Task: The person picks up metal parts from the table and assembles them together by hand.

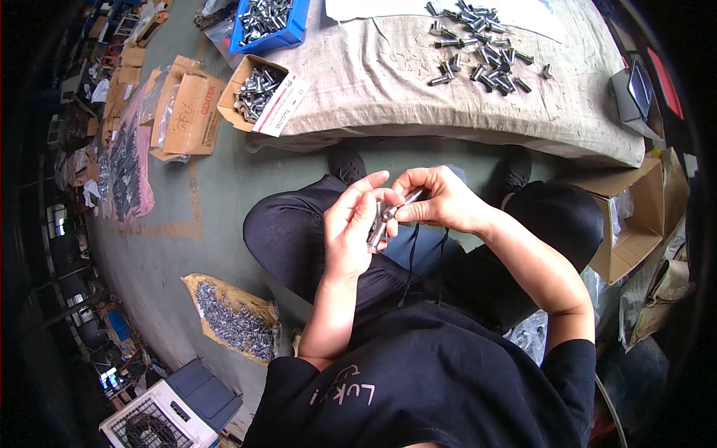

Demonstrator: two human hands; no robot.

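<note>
While the left hand (pixel 349 228) and the right hand (pixel 437 198) pinch a metal bolt (pixel 385 218) between fingertips above the lap, well short of the cloth-covered bench (pixel 388 89), a loosened grip could likely drop it onto the floor.

Even daylight, dark fisheye-warped rim
</note>
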